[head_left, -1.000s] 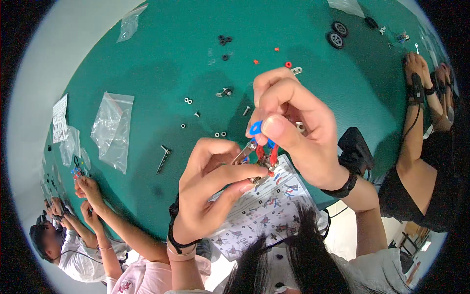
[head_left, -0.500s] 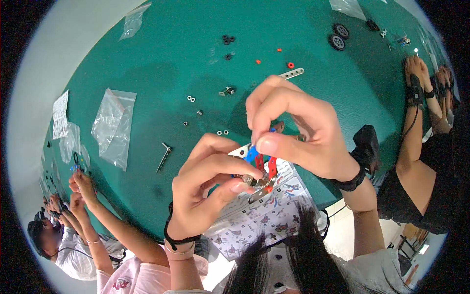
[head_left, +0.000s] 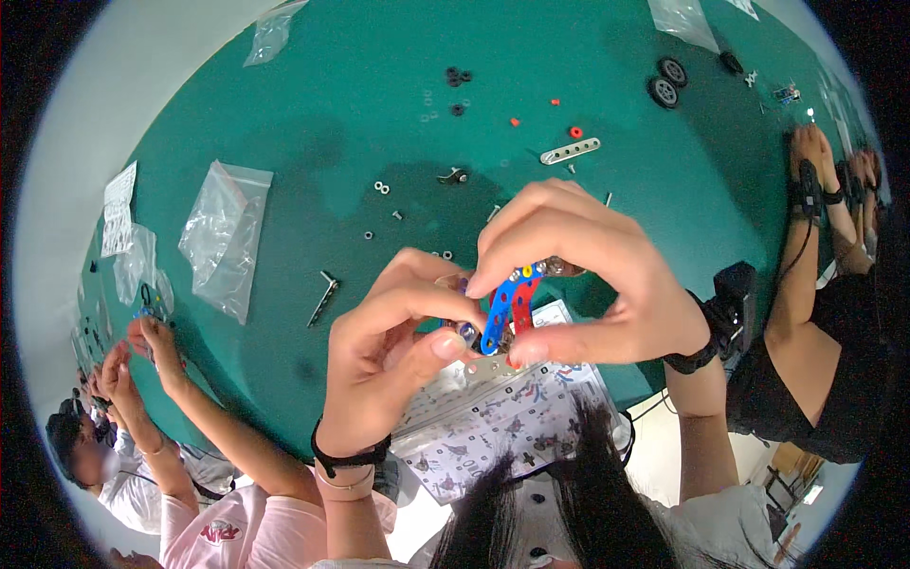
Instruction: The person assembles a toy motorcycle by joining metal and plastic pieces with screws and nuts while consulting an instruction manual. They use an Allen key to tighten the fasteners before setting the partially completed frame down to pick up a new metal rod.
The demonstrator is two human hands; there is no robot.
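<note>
1) Blue-and-red perforated strip assembly with silver metal parts is held up between both hands, above the near part of the green tabletop and by the upper edge of the white printed picture sheet
2) Left hand: thumb and index finger pinch the assembly's left side, near a round silver metal part
3) Right hand: fingers curl over its upper end while the thumb reaches its lower end, gripping it from above and below
4) Half a second ago the right fingertips were bunched at the blue piece's upper part; now they span the assembly, and the blue strip shows lengthwise, holes facing up
5) That suggests the piece is being turned, its holes easier to see
6) Beyond the right hand lies a flat silver perforated metal bar, beside a small red ring
</note>
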